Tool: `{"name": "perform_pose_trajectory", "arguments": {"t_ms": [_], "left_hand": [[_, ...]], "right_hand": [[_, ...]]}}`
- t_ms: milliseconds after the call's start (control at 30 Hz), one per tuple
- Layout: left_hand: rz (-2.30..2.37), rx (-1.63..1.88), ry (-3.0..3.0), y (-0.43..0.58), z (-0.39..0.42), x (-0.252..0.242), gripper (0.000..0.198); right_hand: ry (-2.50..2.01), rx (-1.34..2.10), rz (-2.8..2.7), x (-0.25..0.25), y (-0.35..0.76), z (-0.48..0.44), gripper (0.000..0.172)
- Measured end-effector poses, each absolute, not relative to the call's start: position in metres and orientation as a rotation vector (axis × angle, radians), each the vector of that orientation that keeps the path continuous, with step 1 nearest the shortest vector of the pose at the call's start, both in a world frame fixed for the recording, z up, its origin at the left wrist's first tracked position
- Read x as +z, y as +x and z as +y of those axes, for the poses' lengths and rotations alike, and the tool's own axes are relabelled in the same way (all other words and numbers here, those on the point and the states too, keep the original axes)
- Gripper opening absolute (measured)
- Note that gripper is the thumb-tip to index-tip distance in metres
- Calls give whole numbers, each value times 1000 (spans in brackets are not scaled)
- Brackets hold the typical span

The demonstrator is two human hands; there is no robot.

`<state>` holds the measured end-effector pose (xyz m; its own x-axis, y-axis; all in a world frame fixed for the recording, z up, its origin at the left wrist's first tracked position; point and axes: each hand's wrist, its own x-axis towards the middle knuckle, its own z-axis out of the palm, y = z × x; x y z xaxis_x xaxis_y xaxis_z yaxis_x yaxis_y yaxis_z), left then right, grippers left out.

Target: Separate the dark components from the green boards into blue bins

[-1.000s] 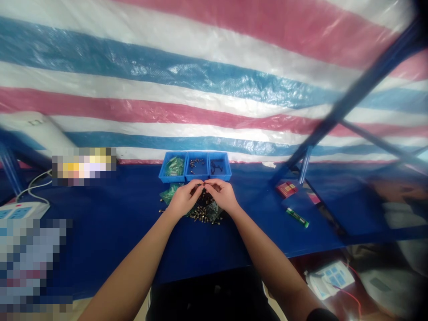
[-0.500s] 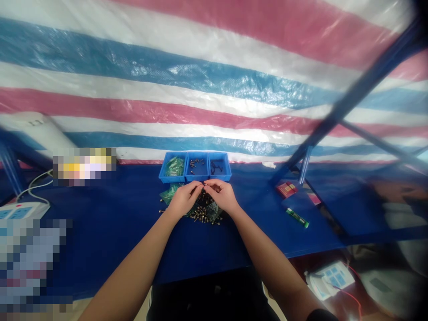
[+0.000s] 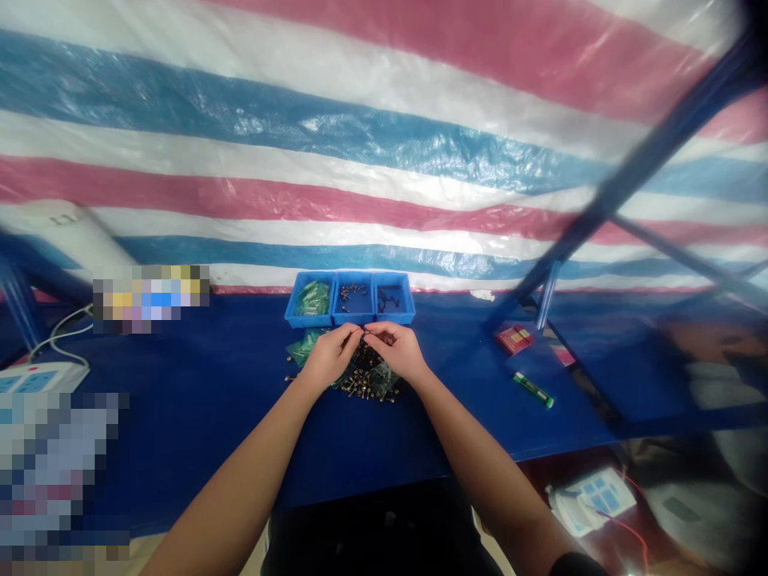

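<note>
Above a pile of small brass-coloured parts [image 3: 364, 386], my left hand [image 3: 329, 355] and my right hand [image 3: 398, 350] meet with their fingertips pinched close together. Whatever lies between the fingertips is too small to make out. Dark small pieces show in the pile beneath the hands, partly covered by them. Green pieces [image 3: 303, 346] lie to the left of my left hand. Just beyond the hands stand three joined blue bins: the left bin [image 3: 294, 314] holds green pieces, the middle bin [image 3: 358, 306] several brass-coloured parts, the right bin [image 3: 403, 308] dark thin pieces.
On the blue table [image 3: 198, 416], a red box [image 3: 514, 339] and a green packet [image 3: 534, 390] lie to the right. Power strips [image 3: 591, 500] with cables sit at lower right and at far left. A blue metal frame bar [image 3: 576, 224] slants up on the right before striped sheeting.
Both hands stay over the pile, their fingertips shifting only very slightly. The bins and the pile look the same.
</note>
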<state>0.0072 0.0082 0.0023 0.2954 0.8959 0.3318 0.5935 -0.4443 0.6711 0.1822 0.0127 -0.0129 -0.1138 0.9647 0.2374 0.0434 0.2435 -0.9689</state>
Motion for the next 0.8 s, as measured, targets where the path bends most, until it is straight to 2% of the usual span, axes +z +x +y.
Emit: {"name": "perform_pose_trajectory", "arguments": {"t_ms": [800], "left_hand": [[1334,939,2161,7,8,3,34]], "right_hand": [[-1021,1061,-1473,-12,181,11,25]]}}
